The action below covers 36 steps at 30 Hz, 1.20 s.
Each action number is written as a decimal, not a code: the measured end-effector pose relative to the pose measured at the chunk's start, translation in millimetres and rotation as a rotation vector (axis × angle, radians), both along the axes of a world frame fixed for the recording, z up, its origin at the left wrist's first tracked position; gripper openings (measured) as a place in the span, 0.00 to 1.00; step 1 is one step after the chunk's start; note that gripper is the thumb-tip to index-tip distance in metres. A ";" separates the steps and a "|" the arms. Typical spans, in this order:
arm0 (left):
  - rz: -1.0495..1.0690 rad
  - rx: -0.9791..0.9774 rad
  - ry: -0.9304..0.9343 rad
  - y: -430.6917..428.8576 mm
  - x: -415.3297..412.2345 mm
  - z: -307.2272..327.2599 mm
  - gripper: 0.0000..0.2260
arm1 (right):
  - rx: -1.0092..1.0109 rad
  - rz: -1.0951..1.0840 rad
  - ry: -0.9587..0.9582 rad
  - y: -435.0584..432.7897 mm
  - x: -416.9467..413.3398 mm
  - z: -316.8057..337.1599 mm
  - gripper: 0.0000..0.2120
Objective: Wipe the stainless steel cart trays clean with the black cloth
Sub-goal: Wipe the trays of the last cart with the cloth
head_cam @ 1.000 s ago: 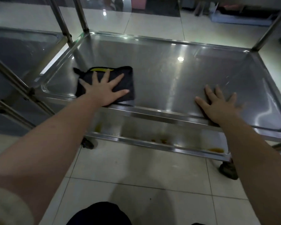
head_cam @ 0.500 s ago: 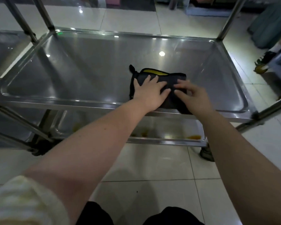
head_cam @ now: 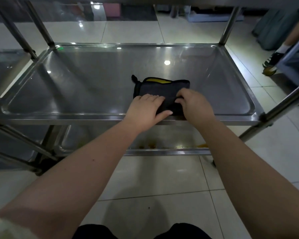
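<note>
My L hand (head_cam: 145,109) & R hand (head_cam: 195,106) both curl onto black cloth (head_cam: 164,88), pinching its near fold. Sits at tray (head_cam: 59,116) near edge, right of centre. Prob. bunching it for a firmer two-hand wipe.

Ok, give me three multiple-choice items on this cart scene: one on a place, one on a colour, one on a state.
1. Where does the cloth lie?
A. On the floor
B. On the middle tray, near its front rim
C. On a chair

2. What colour shows at the cloth's far edge?
A. Yellow
B. Red
C. White

3. What state is the bottom tray in?
A. Piled with dishes
B. Covered by a towel
C. Marked with orange-brown spots

Answers:
1 B, the left hand and right hand hold it there.
2 A, a yellow strip peeks out at the back.
3 C, the spots dot its front part.
</note>
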<state>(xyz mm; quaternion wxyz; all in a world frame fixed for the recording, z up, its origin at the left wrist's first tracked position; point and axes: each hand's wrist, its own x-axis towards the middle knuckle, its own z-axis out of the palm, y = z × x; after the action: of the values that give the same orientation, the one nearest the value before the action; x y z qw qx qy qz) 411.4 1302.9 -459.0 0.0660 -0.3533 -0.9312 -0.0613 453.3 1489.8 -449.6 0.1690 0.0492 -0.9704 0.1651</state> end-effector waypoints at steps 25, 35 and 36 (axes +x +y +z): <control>-0.262 0.421 0.419 18.6 87.9 -7.0 0.10 | -0.028 0.028 0.301 40.4 143.1 -12.8 0.11; -0.303 0.203 0.091 36.6 124.7 -148.5 0.13 | -0.209 -0.122 0.190 41.6 197.6 -178.3 0.12; -0.293 0.174 0.023 40.2 124.5 -161.6 0.14 | -0.203 -0.157 0.188 43.0 197.9 -194.5 0.12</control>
<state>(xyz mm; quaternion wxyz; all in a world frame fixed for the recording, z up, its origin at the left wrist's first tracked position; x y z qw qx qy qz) 536.0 1343.1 -620.6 0.0973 -0.4788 -0.8601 -0.1466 651.2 1532.7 -644.1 0.2756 -0.0287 -0.9295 0.2434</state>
